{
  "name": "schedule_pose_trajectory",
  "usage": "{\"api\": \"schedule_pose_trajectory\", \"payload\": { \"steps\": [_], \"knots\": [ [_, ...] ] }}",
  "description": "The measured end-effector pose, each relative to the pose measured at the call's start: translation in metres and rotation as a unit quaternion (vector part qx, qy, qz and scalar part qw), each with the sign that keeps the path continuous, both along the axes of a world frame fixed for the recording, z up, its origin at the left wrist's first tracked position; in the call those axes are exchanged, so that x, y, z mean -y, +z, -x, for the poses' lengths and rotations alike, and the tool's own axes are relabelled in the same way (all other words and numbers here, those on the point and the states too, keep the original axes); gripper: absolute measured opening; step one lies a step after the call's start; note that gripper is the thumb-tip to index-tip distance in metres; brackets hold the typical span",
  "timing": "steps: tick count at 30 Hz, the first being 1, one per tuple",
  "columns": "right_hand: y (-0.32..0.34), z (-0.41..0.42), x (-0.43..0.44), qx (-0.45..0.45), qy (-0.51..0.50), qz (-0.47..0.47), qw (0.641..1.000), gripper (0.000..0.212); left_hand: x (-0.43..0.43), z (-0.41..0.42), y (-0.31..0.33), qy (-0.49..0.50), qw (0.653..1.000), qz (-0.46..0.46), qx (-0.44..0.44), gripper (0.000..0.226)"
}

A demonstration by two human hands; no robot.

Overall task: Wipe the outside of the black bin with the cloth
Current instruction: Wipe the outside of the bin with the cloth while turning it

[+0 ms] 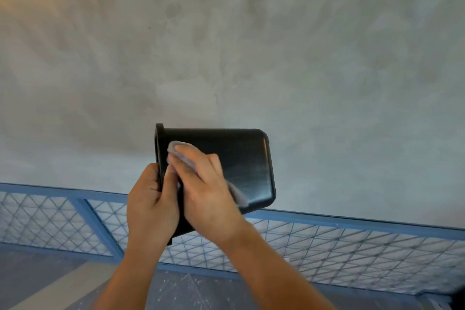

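Note:
I hold the black bin (pixel 241 156) in the air on its side, its rim to the left and its base to the right. My left hand (pixel 151 204) grips the rim at the lower left, fingers curled round the edge. My right hand (pixel 206 189) lies flat on the bin's side wall and presses a grey cloth (pixel 177 146) against it. The cloth shows at my fingertips near the rim, and another strip of it sticks out past my palm toward the base.
A grey plaster wall (pixel 251 45) fills the upper view. Below the bin runs a blue metal frame with wire mesh (pixel 339 249). A grey floor with a pale stripe (pixel 63 287) lies at the bottom left.

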State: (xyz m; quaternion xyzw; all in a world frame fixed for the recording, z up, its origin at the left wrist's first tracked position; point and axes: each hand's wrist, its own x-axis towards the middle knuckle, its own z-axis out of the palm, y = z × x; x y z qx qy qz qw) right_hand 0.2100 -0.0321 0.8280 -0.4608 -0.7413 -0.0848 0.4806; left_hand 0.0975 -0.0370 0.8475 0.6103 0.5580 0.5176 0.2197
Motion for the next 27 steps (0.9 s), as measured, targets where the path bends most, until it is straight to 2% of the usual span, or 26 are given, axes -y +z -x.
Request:
{"api": "schedule_pose_trajectory", "payload": {
  "steps": [1,3,5,7,8,11,14,17,21,25,27],
  "knots": [
    [0.002,0.000,0.000,0.021,0.000,-0.006,1.000,0.046,-0.002,0.002,0.000,-0.002,1.000,-0.004,-0.004,0.031],
    [0.010,-0.028,-0.005,-0.004,-0.033,-0.033,0.999,0.050,-0.009,0.016,0.004,0.004,1.000,0.008,-0.009,0.033],
    [0.016,-0.066,-0.007,-0.083,-0.084,-0.081,0.990,0.048,-0.022,0.038,0.008,0.029,0.998,0.056,0.003,0.038],
    [0.023,-0.099,-0.004,-0.180,-0.141,-0.084,0.970,0.046,-0.037,0.061,0.006,0.050,0.993,0.100,0.047,0.044],
    [0.026,-0.111,0.000,-0.229,-0.157,-0.065,0.958,0.043,-0.042,0.070,0.003,0.063,0.990,0.115,0.056,0.047],
    [0.030,-0.125,0.008,-0.371,-0.162,0.046,0.913,0.033,-0.049,0.086,-0.012,0.095,0.988,0.120,0.004,0.054],
    [0.021,-0.118,0.008,-0.440,-0.095,0.205,0.869,0.022,-0.047,0.083,-0.019,0.089,0.989,0.116,0.016,0.050],
    [0.011,-0.108,0.003,-0.424,-0.068,0.283,0.857,0.012,-0.045,0.076,-0.024,0.059,0.989,0.119,0.061,0.046],
    [0.021,-0.099,-0.002,-0.438,-0.075,0.240,0.863,0.011,-0.042,0.063,-0.023,0.040,0.992,0.108,0.049,0.042],
    [0.023,-0.095,0.007,-0.366,-0.059,0.201,0.907,0.019,-0.045,0.059,-0.021,0.050,0.991,0.104,0.065,0.044],
    [0.017,-0.104,0.005,-0.357,-0.096,0.212,0.905,0.016,-0.047,0.062,-0.021,0.038,0.989,0.105,0.095,0.043]
  ]
}}
